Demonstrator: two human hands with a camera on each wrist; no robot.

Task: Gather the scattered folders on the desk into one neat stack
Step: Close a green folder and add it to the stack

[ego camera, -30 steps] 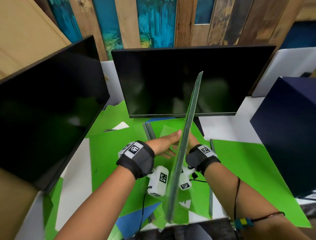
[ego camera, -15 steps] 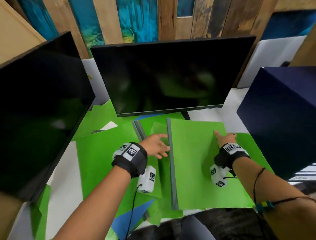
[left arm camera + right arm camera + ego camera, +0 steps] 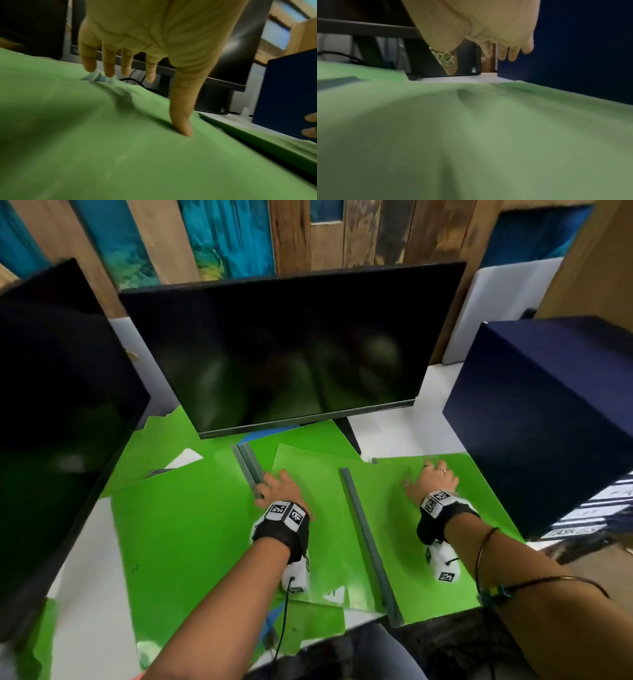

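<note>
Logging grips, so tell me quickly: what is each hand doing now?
Left hand: open, fingers spread on a green folder.
Right hand: open, over the right folder.

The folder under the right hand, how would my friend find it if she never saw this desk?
Start at the big dark blue box on the right of the desk. The green folder lies flat right beside it, at the near edge. It is the one with the right hand spread on top and a grey spine along its left edge.
</note>
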